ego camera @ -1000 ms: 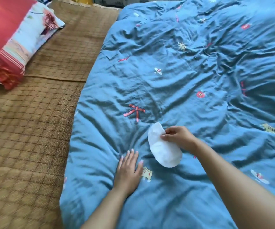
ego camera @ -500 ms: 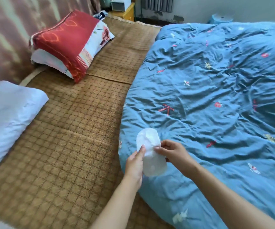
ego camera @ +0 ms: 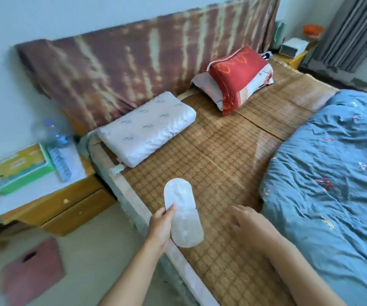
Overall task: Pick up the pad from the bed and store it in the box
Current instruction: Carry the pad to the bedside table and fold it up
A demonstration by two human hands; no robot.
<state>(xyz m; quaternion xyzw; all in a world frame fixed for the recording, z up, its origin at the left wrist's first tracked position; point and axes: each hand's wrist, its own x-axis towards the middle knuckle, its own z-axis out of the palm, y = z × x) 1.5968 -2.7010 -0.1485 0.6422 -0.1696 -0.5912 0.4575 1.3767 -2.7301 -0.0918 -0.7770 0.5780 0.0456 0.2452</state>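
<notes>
Pad (ego camera: pixel 183 214): white, oval, elongated, held in the air above the near edge of the bed (ego camera: pixel 211 164), its long axis running away from the viewer. Left hand (ego camera: pixel 161 226): closed on the pad's left edge, thumb on top near the middle, fingers beneath. Right hand (ego camera: pixel 247 221): empty, fingers loosely spread, hovering over the woven mat (ego camera: pixel 222 151), just beside the pad and not touching it. Box (ego camera: pixel 21 167): green and yellow, lying flat on the wooden nightstand (ego camera: pixel 52 206) left of the bed, well apart from the pad. Bottle (ego camera: pixel 56 149): clear plastic, blurred, just beside the box. White pillow (ego camera: pixel 147 129) and red patterned pillow (ego camera: pixel 235 76): at the headboard (ego camera: pixel 134 62). Blue quilt (ego camera: pixel 332 173): rumpled, covering the bed's right side. Pink item (ego camera: pixel 32 272): on the floor, too blurred to identify.
</notes>
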